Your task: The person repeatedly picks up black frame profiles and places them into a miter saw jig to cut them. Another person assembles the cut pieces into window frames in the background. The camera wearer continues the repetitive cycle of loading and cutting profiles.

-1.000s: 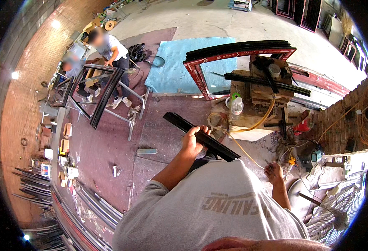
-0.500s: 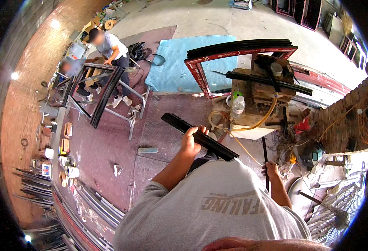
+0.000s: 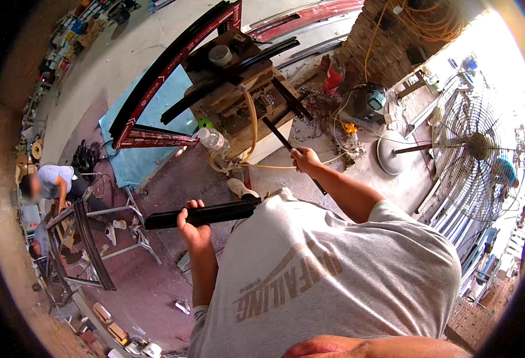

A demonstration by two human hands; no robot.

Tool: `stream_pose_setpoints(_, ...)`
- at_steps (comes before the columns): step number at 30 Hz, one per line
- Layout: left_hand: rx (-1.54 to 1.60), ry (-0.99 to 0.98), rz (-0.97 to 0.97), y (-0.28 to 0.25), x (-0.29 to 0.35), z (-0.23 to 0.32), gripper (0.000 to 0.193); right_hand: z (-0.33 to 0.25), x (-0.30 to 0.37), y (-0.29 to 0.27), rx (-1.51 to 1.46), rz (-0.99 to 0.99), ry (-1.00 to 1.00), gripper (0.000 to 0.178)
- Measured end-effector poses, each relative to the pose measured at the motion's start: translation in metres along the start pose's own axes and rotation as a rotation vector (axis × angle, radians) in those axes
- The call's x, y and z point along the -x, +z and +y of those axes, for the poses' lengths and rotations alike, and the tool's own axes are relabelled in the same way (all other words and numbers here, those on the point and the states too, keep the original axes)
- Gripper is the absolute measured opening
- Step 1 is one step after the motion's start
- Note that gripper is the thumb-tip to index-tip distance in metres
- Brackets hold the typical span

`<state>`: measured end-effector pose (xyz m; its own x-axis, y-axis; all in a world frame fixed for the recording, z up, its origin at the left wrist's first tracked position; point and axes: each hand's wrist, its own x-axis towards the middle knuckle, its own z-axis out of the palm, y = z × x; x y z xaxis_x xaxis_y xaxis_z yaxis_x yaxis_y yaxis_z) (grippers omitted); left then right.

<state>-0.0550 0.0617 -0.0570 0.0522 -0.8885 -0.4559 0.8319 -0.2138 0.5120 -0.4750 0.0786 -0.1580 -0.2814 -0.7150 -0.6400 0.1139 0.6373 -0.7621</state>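
Observation:
My left hand is closed around a short, wide black profile bar, held level in front of my body. The bar's right end reaches my grey shirt. Farther forward and to the right, my right hand grips a thin black strip that slants from upper left to lower right. Its far end is close to a wooden work stand. On that stand lie a long black profile and a round tub.
A red and black frame leans by the stand, with a clear bottle and a yellow hose near it. To the right stands a large fan. Far left, a person bends over a frame on trestles.
The view has swung to the right, bringing the fan fully in. My right hand has come forward and up with the thin strip, while my left keeps the wide profile bar.

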Motion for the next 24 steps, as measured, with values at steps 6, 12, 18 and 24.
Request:
stream_pose_setpoints(6, -0.067, 0.007, -0.008, 0.019, -0.001, 0.001, 0.017, -0.012, -0.018, 0.013, 0.006, 0.015, -0.075, 0.034)
stream_pose_setpoints(12, -0.018, 0.003, 0.000, 0.024, 0.000, 0.000, 0.014, -0.014, -0.022, 0.015, 0.006, -0.056, 0.010, 0.038)
stream_pose_setpoints(18, -0.053, 0.017, 0.021, 0.022, -0.003, -0.003, 0.016, -0.047, 0.018, 0.028, -0.080, -0.049, -0.015, 0.036)
stream_pose_setpoints(24, -0.058, -0.002, 0.017, 0.027, -0.008, -0.006, 0.017, -0.059, 0.020, 0.030, -0.037, -0.018, -0.029, 0.035)
